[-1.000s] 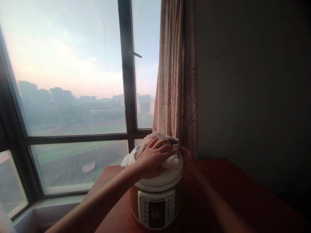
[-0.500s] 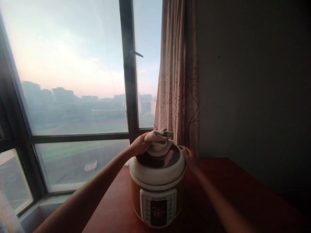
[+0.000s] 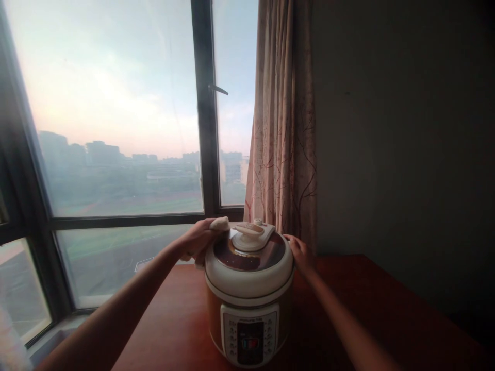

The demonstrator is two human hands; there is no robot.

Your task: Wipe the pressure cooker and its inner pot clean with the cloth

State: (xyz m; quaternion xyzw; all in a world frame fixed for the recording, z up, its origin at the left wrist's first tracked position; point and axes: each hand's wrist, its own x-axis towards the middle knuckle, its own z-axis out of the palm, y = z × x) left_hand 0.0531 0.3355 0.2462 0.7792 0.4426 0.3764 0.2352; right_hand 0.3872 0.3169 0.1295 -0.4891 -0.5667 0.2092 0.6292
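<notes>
An electric pressure cooker (image 3: 249,283) with a cream rim, brown body and front control panel stands upright on the reddish table. Its lid (image 3: 249,252) is on, with a cream knob handle (image 3: 249,232) on top. My left hand (image 3: 199,237) is closed around a pale cloth (image 3: 220,223) at the upper left edge of the lid; part of the cloth hangs below the fingers. On the opposite side, my right hand (image 3: 299,252) rests against the cooker's right rim, its fingers bent over the edge and partly hidden.
The reddish wooden table (image 3: 348,299) extends on both sides of the cooker. Behind it are a large window (image 3: 124,129) with a dark frame and a patterned curtain (image 3: 286,129). A dark wall (image 3: 398,144) rises on the right.
My left hand has moved the cloth from the lid's knob down and left to the lid's left edge, uncovering the knob. The right hand stays at the right rim.
</notes>
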